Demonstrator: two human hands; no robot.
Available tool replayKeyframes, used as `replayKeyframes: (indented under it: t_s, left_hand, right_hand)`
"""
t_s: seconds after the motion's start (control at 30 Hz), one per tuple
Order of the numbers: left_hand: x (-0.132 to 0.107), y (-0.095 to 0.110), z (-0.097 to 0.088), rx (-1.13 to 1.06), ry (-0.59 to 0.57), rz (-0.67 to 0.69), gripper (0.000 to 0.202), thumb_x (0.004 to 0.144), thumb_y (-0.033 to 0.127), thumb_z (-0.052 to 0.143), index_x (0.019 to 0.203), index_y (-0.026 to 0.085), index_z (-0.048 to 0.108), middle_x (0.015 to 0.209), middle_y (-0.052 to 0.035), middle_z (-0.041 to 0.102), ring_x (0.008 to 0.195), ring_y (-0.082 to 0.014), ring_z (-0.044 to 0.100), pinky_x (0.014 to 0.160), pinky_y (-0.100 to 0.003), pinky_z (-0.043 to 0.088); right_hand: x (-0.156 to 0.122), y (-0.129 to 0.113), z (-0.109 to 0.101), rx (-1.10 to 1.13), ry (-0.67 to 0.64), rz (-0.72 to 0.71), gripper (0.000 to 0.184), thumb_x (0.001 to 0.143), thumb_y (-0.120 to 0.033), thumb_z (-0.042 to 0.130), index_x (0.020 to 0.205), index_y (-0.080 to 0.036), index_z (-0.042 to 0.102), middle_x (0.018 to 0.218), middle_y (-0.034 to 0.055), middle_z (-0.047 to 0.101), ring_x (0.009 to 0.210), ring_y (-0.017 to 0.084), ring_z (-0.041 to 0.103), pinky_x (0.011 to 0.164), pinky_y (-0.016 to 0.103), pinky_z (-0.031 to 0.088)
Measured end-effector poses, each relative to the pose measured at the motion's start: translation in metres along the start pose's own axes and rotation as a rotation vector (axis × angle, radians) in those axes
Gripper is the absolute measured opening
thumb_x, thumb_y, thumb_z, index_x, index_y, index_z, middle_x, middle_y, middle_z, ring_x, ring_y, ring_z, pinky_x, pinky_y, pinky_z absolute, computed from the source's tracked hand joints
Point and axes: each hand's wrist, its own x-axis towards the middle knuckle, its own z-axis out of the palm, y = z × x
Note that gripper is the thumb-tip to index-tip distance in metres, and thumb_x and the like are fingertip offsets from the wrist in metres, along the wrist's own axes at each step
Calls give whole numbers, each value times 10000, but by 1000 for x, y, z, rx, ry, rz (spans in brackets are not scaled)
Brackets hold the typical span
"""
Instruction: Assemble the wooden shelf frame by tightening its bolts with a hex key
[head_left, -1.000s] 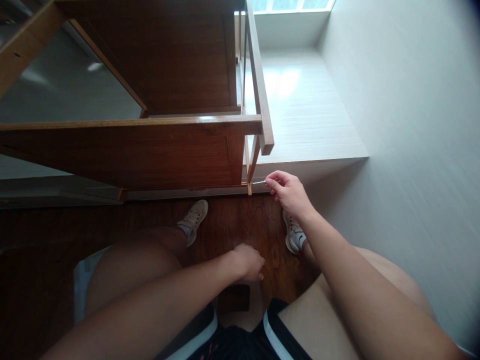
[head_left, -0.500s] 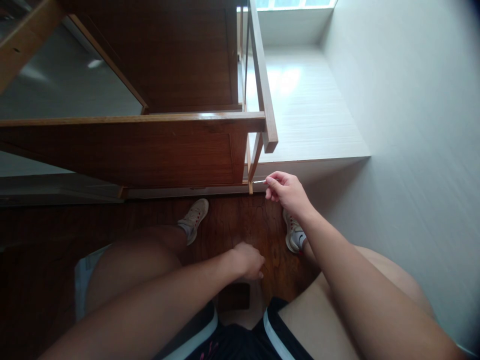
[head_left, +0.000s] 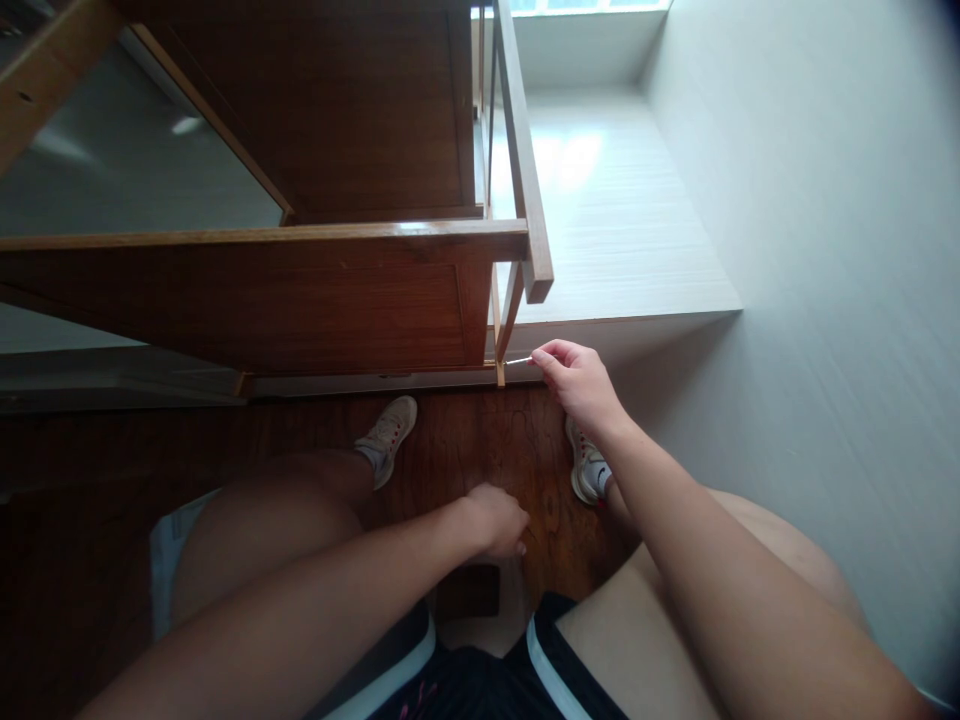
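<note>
Thumb and fingers of my right hand (head_left: 576, 382) pinch one end of a thin silvery rod (head_left: 519, 360) that looks like a hex key. Its other end meets the lower end of a slim wooden upright (head_left: 501, 372) on the wooden frame. My left hand (head_left: 495, 521) hangs between my knees with its fingers curled in. The back of that hand hides whatever may be inside it. It is apart from the frame.
Brown panels (head_left: 345, 310) and a thick end rail (head_left: 529, 180) of the wooden furniture stand before me. A pale ledge (head_left: 622, 220) lies behind, with a pale wall (head_left: 840, 250) at right. My shoes (head_left: 388, 440) rest on the wooden floor (head_left: 480, 430).
My right hand's fingers have shifted slightly around the rod, with the lower ones tucked in more. The rod is now tilted a little. My left hand has stayed put.
</note>
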Motion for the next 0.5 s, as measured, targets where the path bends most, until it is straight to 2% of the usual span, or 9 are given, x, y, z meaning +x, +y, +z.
replayKeyframes:
  t_s: [0.17, 0.33, 0.5]
  left_hand:
    - [1, 0, 1, -4, 8, -3, 477, 808, 512, 473, 1106, 192, 664, 1089, -148, 680, 1024, -312, 637, 835, -450, 531]
    - [2, 0, 3, 6, 16, -4, 473, 806, 516, 475, 1097, 196, 666, 1081, -139, 684, 1019, -306, 639, 835, -445, 531]
    - [2, 0, 3, -10, 24, -10, 457, 801, 503, 493, 1092, 196, 666, 1078, -144, 682, 1033, -291, 634, 854, -418, 523]
  right_hand:
    - [-1, -1, -1, -63, 18, -47, 308, 825, -456, 560, 817, -158, 639, 593, -16, 479, 534, 63, 379, 503, 203, 291]
    - [-1, -1, 0, -39, 9, -35, 284, 832, -435, 551, 884, -172, 644, 614, -13, 511, 534, 68, 424, 512, 205, 325]
    - [-1, -1, -1, -30, -7, -14, 284, 828, -434, 552, 873, -168, 638, 613, -4, 547, 518, 67, 450, 498, 197, 346]
